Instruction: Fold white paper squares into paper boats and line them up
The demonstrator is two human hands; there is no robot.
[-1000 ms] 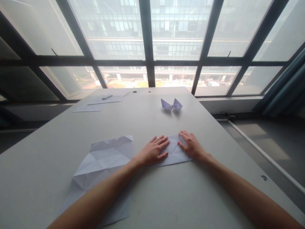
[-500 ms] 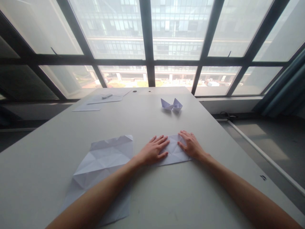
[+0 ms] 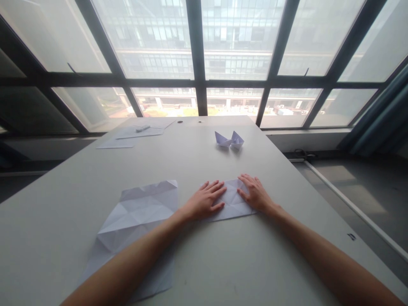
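A folded sheet of white paper [image 3: 233,200] with crease lines lies flat on the table in front of me. Across its left part rests my left hand [image 3: 208,199], fingers spread and pressed down flat. My right hand [image 3: 255,193] lies open on its right part, thumb apart from the other fingers. Both palms hide the ends of the paper. Left of it is a larger creased paper sheet [image 3: 137,212], unfolded and wavy, partly covered by my left forearm.
A folded paper boat [image 3: 230,140] stands on the white table [image 3: 191,161] beyond my hands. At the far left lie flat paper sheets [image 3: 117,141] with a small whitish object [image 3: 143,128] on top. Tall windows rise behind the table.
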